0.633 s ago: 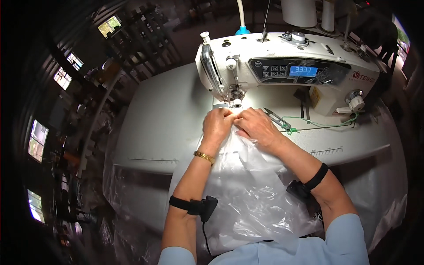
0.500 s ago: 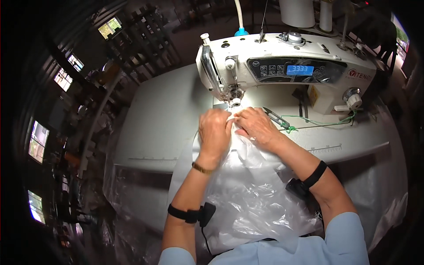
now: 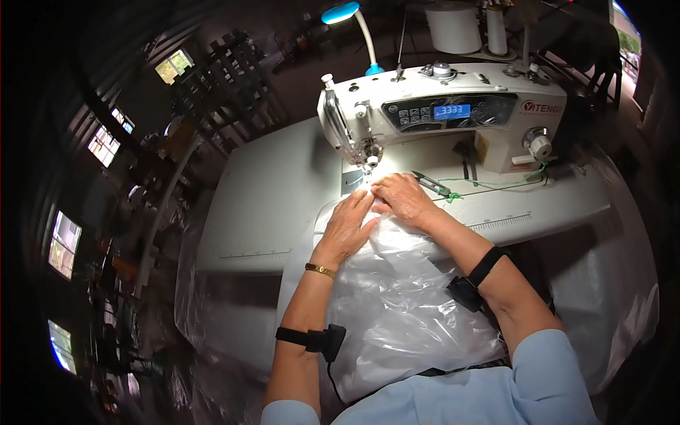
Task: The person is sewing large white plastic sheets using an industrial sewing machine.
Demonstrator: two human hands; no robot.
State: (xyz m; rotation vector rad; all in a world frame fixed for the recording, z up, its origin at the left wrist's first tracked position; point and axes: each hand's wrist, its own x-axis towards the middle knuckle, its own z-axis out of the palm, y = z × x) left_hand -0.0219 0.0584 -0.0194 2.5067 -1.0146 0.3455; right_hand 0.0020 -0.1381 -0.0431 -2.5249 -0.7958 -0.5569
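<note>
A white, shiny plastic sheet [image 3: 397, 283] drapes from the sewing machine's front over my lap. Its far end lies under both hands, just before the needle area of the white sewing machine [image 3: 510, 149]. My left hand [image 3: 347, 223] rests flat on the sheet, fingers stretched toward the presser foot and thumb apart. Beside it, my right hand [image 3: 405, 197] has bent fingers and a tucked thumb, pinching the sheet near the needle. The fingertips of the two hands nearly meet. Exactly how the edge sits at the needle is hidden.
Thread snips [image 3: 431, 185] on a green cord [image 3: 489, 183] lie right of my right hand. Dark slim tools [image 3: 465, 161] lie under the machine arm. A small lamp [image 3: 341, 13] and white thread cones [image 3: 453, 30] stand behind. The pale table [image 3: 276, 184] extends left.
My left hand has lowered from a curled, raised grip to lying flat on the sheet. My right hand stays near the needle. The view has shifted, showing the lamp head.
</note>
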